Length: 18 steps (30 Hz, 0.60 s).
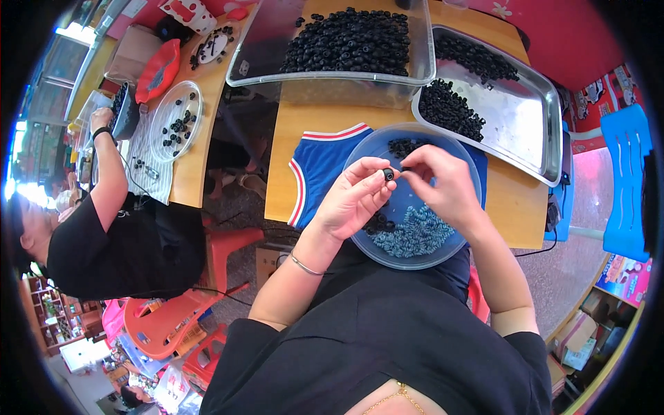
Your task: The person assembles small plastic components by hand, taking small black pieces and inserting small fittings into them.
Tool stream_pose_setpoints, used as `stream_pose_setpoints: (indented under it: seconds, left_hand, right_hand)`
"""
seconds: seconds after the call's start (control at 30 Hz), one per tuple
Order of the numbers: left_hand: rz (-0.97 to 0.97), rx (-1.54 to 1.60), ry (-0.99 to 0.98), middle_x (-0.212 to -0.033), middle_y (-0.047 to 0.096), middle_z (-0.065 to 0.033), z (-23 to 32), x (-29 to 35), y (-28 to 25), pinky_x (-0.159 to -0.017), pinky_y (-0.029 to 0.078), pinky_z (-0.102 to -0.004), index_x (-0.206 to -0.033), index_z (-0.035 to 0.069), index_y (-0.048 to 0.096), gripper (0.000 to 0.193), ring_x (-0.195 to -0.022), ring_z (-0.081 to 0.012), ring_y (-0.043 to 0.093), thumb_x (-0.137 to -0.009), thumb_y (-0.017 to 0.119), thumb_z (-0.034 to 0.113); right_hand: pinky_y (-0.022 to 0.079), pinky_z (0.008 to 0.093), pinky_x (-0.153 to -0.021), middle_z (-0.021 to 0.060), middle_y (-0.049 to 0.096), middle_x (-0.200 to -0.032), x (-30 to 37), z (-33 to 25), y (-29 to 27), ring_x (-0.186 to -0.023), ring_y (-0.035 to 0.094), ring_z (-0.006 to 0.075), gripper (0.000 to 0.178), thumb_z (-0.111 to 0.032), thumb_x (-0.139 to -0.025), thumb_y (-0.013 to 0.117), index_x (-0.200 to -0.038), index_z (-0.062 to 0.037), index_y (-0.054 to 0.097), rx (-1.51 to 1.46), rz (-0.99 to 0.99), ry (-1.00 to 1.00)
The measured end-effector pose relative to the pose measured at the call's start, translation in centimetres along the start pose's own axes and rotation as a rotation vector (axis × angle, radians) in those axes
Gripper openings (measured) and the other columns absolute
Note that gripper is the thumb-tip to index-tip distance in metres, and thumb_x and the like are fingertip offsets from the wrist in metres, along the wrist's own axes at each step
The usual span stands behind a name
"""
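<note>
My left hand pinches a small round black plastic piece with a hole in its end, held up above a translucent blue bowl. Close beside it, the thumb and fingertips of my right hand are pressed together on a tiny dark part, mostly hidden by the fingers. Under both hands is the round bowl, resting at the table's near edge. Many small metallic blue-grey springs are heaped in its near side. Small black parts lie at the bowl's far side, and more sit below my left hand.
A clear bin of black pieces stands at the back. Right of it, a metal tray holds two black heaps. A blue cloth with red-white trim lies left of the bowl. At the left table, another person reaches into a container.
</note>
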<state>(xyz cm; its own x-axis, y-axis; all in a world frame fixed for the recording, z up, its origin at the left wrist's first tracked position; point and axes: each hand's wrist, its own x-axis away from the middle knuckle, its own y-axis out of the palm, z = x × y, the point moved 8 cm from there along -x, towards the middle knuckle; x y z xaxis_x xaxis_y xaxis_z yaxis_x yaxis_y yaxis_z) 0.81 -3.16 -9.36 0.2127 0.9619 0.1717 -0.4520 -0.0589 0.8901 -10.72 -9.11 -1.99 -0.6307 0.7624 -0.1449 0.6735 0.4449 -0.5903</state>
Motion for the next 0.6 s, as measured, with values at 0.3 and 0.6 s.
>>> stream_pose_setpoints:
  seconds: [0.3,0.6]
  left_hand:
    - [-0.007,0.008,-0.021,-0.1,0.066,-0.0054,-1.5,-0.2,1.5,-0.08,0.054,-0.0243,-0.107,0.007,0.061,0.015,-0.091,-0.013,0.065,-0.093,0.064,0.008]
    - [-0.026,-0.008,-0.031,-0.099,0.065,-0.0045,-2.2,0.1,2.4,-0.078,0.054,-0.0241,-0.103,0.006,0.062,0.013,-0.089,-0.0127,0.065,-0.091,0.066,0.008]
  right_hand:
    - [0.052,0.0251,-0.06,0.0083,0.067,-0.083,2.6,-2.6,-2.6,-0.068,0.064,0.0137,0.018,0.0,-0.074,0.078,-0.089,-0.0006,0.068,-0.209,0.275,-0.156]
    - [0.052,0.0252,-0.056,0.0086,0.068,-0.077,3.7,-3.0,-2.9,-0.065,0.065,0.0159,0.019,-0.004,-0.07,0.082,-0.083,-0.0014,0.068,-0.103,0.353,-0.2]
